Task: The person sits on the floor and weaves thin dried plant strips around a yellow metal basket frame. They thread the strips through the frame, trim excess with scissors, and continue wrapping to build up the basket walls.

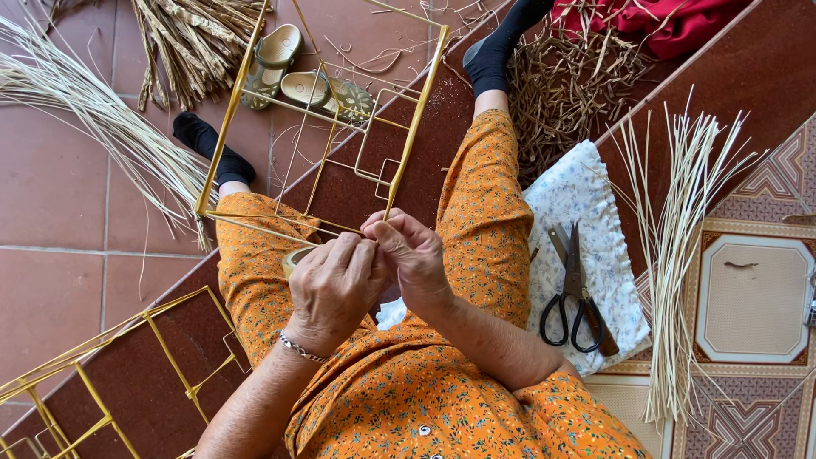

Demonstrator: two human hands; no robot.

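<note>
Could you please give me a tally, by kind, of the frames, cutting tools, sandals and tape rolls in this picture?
Yellow strip frames: 2, one held by the left hand and right hand, one on the floor
Scissors: 1
Knife beside the scissors: 1
Sandals: 2
Tape roll: 1
Total: 7

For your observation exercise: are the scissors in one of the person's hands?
No, the scissors lie on the white floral cloth, apart from both hands at the yellow frame.

I sat on the tiled floor (59, 212) of a home turned craft corner: straw bundles (93, 110), sandals (297, 81), a patterned mat (756, 297) and scissors (574, 293) on a cushion (586, 195) lay around me.
</note>
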